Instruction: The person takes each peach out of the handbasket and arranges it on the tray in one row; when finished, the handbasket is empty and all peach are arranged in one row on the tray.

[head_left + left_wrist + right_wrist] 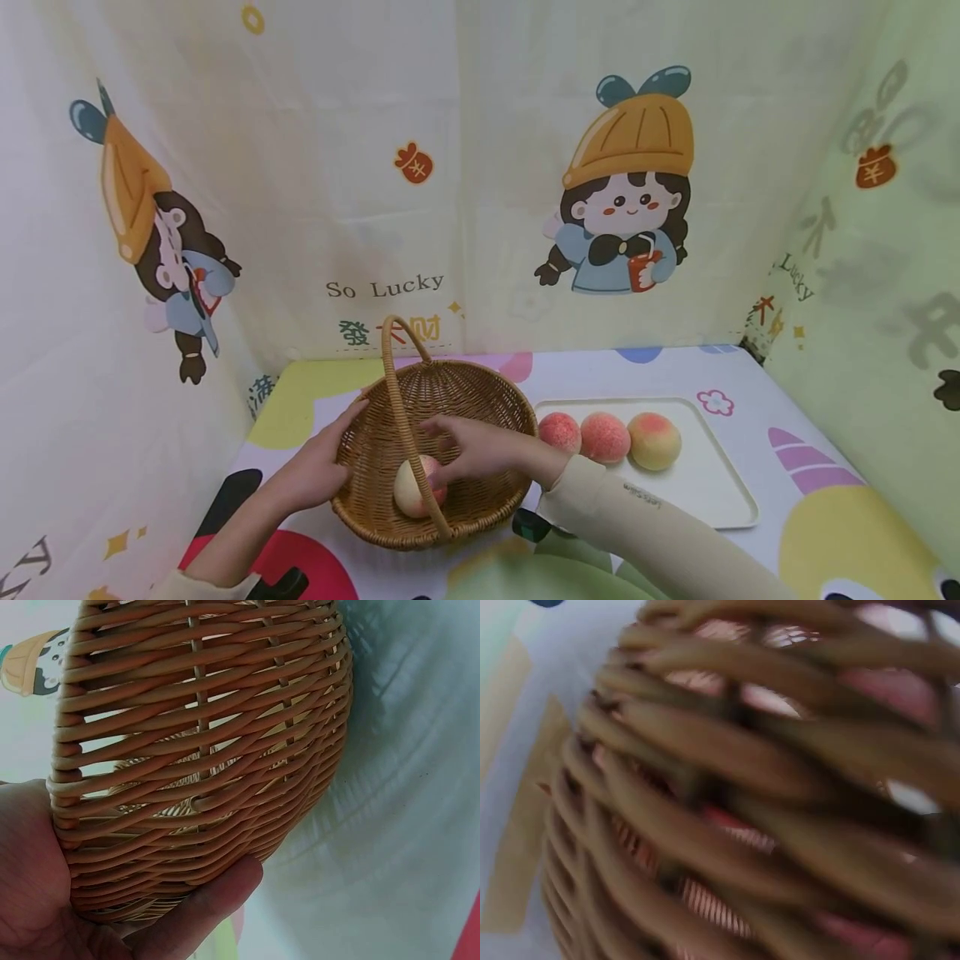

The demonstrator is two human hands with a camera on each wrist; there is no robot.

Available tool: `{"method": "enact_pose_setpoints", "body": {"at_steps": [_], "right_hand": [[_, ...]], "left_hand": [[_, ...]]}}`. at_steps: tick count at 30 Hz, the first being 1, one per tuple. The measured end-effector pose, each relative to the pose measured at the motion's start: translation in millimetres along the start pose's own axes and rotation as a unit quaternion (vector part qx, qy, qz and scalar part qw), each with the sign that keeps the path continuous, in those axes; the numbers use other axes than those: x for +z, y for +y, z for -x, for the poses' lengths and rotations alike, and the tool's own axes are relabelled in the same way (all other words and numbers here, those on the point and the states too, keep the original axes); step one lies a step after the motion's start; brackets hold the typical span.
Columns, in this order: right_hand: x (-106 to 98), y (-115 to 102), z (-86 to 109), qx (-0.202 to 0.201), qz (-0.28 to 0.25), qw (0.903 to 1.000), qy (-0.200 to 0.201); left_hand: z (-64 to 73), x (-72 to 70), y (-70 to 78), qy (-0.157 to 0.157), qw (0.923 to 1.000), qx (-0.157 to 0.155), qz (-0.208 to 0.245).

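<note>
cream-and-pink peach [407, 492] lies just left of the spread right hand [477, 450], the nearer one, inside a wicker basket [467, 387] the left hand [318, 468] grips at its side.

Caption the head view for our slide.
Left fingers hold a wicker basket; right fingers inside by one peach; three peaches on a tray.

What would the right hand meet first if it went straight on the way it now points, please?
Most likely the peach, which lies right by the right hand in the head view. The basket handle also crosses just ahead, but depth is unclear; the hand may pass beneath it.
</note>
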State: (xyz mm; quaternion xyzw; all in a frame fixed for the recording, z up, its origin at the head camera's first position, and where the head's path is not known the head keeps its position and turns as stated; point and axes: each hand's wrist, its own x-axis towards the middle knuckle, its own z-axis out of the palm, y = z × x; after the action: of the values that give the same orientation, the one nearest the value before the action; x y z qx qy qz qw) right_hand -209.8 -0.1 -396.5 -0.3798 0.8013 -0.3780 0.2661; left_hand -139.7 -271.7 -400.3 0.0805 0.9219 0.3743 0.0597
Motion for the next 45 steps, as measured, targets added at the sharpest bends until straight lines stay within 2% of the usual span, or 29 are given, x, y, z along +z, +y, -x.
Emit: {"method": "enact_pose_setpoints", "body": {"at_steps": [2,5,9,12,19,27,32,35,39,41,43,45], "right_hand": [[4,0,-0.5,0.0,0.01,0.9998,-0.014],[8,1,-1.7,-0.022,0.049,0.9977,-0.041],[12,0,-1.9,-0.058,0.128,0.9883,-0.059],[14,-3,-0.1,-0.056,0.16,0.9844,-0.047],[17,-2,1.4,-0.034,0.173,0.9842,-0.006],[19,0,2.6,-0.003,0.224,0.9747,-0.001],[18,-2,4.5,0.0,0.238,0.9711,0.017],[11,-2,7.7,-0.004,0.229,0.9726,0.039],[-5,0,15.0,-0.021,0.184,0.9789,0.086],[-14,1,20.5,-0.026,0.136,0.9847,0.106],[-22,3,26.8,-0.036,0.066,0.9897,0.122],[-31,5,34.7,-0.046,-0.008,0.9897,0.135]], "left_hand": [[-0.2,0.7,-0.5,-0.001,1.0,-0.001,0.003],[-0.6,1.5,-1.6,-0.001,1.0,0.0,0.001],[-0.8,1.7,-2.0,0.002,1.0,0.004,-0.006],[-0.3,1.4,-1.3,0.004,0.9999,0.007,-0.009],[0.1,1.8,-0.9,0.005,0.9999,0.001,-0.01],[-1.6,2.5,-2.5,0.006,0.9999,-0.012,-0.009],[-1.2,3.8,-2.4,0.006,0.9999,-0.015,-0.006],[-1.0,4.4,-1.8,0.004,0.9998,-0.019,-0.003],[-0.8,3.3,-0.7,0.001,0.9998,-0.017,-0.002],[-0.5,2.4,-0.6,0.0,0.9999,-0.015,-0.002],[-0.4,1.8,-0.7,-0.001,0.9999,-0.013,-0.003],[-0.3,1.5,-0.7,-0.003,0.9999,-0.014,-0.001]]}}
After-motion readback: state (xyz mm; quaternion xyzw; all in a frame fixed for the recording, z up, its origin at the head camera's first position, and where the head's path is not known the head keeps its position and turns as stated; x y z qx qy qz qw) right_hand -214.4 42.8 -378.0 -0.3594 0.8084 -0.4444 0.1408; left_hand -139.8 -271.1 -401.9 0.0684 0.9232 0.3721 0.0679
